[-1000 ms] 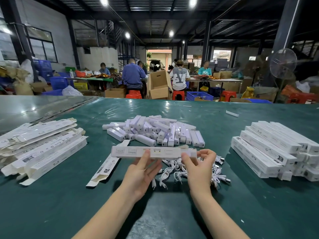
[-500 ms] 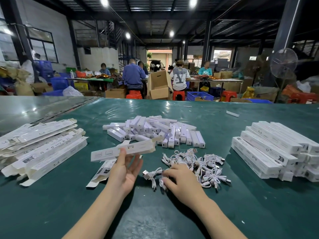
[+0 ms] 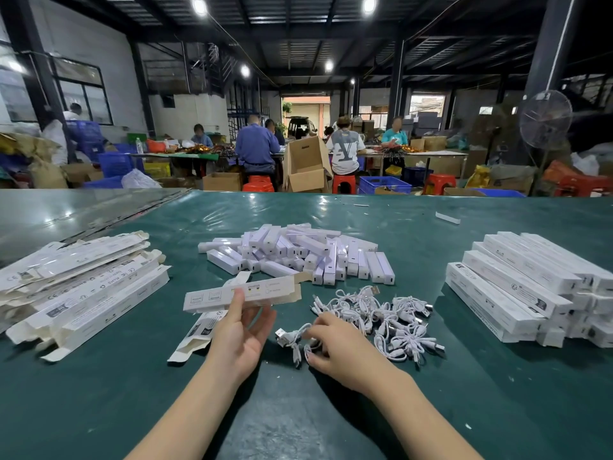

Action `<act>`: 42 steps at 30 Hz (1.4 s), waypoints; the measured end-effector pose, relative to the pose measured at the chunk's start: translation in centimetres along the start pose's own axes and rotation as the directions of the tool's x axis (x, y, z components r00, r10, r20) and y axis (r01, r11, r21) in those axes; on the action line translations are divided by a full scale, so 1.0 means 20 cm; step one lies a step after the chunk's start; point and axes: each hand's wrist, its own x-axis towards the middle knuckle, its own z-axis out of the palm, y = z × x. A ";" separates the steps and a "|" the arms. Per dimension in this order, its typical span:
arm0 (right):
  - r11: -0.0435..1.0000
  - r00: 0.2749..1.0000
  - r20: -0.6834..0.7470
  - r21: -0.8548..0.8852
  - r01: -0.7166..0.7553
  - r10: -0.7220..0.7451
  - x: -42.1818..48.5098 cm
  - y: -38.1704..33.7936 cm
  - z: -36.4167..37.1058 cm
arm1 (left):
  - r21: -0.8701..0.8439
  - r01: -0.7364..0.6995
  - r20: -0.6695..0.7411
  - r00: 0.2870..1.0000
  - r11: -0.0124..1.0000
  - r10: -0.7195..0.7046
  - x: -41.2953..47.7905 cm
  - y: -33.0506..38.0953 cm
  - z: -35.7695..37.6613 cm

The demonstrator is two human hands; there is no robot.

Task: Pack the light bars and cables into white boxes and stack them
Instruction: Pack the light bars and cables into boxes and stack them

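My left hand [image 3: 243,330] holds a long white box [image 3: 212,295] above the green table, thumb on top, its right end flap open. My right hand [image 3: 335,346] is down at the left edge of the heap of coiled white cables [image 3: 381,318], fingers curled round one coiled cable [image 3: 293,338]. Behind them lies a pile of short white light bars [image 3: 298,252]. Packed white boxes [image 3: 530,287] are stacked at the right. Flat unfolded boxes [image 3: 79,283] lie heaped at the left.
One more empty box [image 3: 195,336] lies on the table under my left hand. A small white piece [image 3: 447,217] sits far back right. People work at tables beyond the far edge, among cardboard cartons and crates.
My right hand let go of the box and dropped onto the cable heap, where it now grips a cable. My left hand alone keeps the box, shifted left and tilted.
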 end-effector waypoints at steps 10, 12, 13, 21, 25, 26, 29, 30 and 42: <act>0.997 0.999 0.032 -0.083 -0.001 0.004 0.01 -0.01 -0.02 | 0.021 0.006 0.038 0.999 1.000 -0.007 0.00 -0.01 0.00; 0.996 0.999 0.044 -0.085 0.017 -0.013 0.01 0.00 -0.01 | 0.029 0.011 0.044 0.999 1.000 -0.013 -0.01 -0.01 0.00; 0.996 0.999 0.038 -0.085 0.027 -0.024 0.01 0.00 0.00 | 0.034 0.013 0.048 0.999 0.999 -0.015 -0.01 -0.01 0.00; 0.660 0.878 -0.337 0.750 0.031 0.342 0.00 0.00 -0.05 | 0.104 0.005 0.065 0.998 0.995 -0.012 -0.02 -0.03 0.01; 0.125 0.775 -0.201 0.980 0.157 0.599 0.02 -0.01 -0.05 | 0.157 0.001 0.088 0.996 0.988 -0.015 -0.03 -0.05 0.02; 0.062 0.772 -0.168 0.984 0.164 0.613 0.02 -0.01 -0.05 | 0.167 0.009 0.095 0.995 0.986 -0.026 -0.04 -0.06 0.02; 0.047 0.761 -0.147 0.987 0.153 0.632 0.02 -0.02 -0.03 | 0.163 0.051 0.117 0.991 0.985 -0.070 -0.06 -0.09 0.04; 0.063 0.754 -0.157 0.986 0.152 0.638 0.02 -0.02 -0.04 | 0.158 0.063 0.122 0.989 0.985 -0.082 -0.07 -0.10 0.05; 0.286 0.610 -0.322 0.945 0.158 0.725 0.02 0.01 -0.02 | 0.227 0.028 0.246 0.965 0.973 -0.085 -0.09 -0.13 0.05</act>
